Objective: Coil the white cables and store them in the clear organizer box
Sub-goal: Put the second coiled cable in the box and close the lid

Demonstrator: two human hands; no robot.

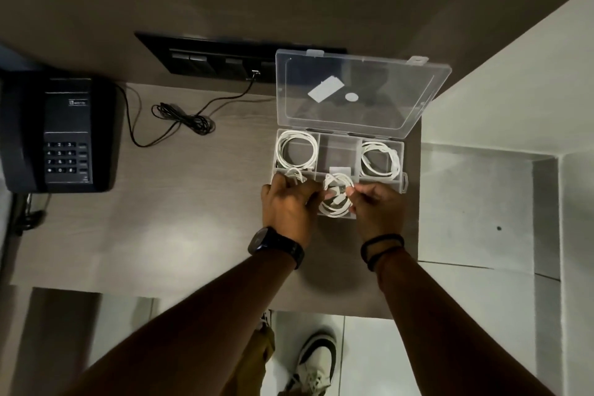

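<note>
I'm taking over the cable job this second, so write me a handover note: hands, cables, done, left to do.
Left hand grips the front coil; right hand pinches its other side, over the front-middle compartment.
Box open, lid up. Back-left coil and back-right coil are stored. A small loop shows by the left knuckles; where it sits is unclear.
Left: seat the front coil, check that loop, close the lid.

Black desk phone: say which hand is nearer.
Left. The left hand is right of the phone, at the organizer box's left side; the right hand is farther right.
</note>
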